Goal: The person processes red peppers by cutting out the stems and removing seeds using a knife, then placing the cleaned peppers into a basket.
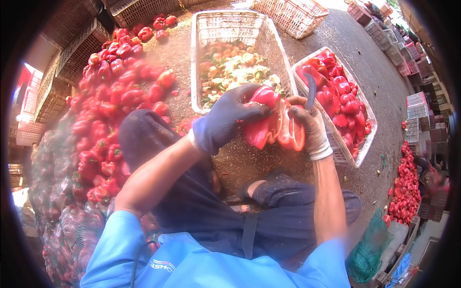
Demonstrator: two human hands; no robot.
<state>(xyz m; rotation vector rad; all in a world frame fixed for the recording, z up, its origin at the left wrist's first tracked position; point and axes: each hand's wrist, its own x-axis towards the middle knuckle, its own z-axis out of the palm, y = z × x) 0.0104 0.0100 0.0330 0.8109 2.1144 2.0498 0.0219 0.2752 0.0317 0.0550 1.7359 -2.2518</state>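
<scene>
My left hand point(230, 117), in a dark blue knit glove, grips a red bell pepper point(260, 127) that is split open, its pale inner walls showing. My right hand point(309, 124), in a soiled white glove, holds a small curved knife point(310, 90) with its blade pointing up, and its fingers also touch the cut pepper half on that side. Just beyond both hands stands a white plastic crate point(195, 64) with pepper cores and stem scraps point(237, 68) inside. A second white crate point(368, 144), at the right, holds red pepper pieces point(340, 93).
A large heap of red peppers point(119, 93) lies at the left, beside mesh sacks of peppers point(79, 234). Stacked crates point(81, 46) stand behind the heap. Another crate point(293, 16) is at the top. Far right are a pepper pile point(405, 187), green netting point(369, 248) and a person point(425, 167).
</scene>
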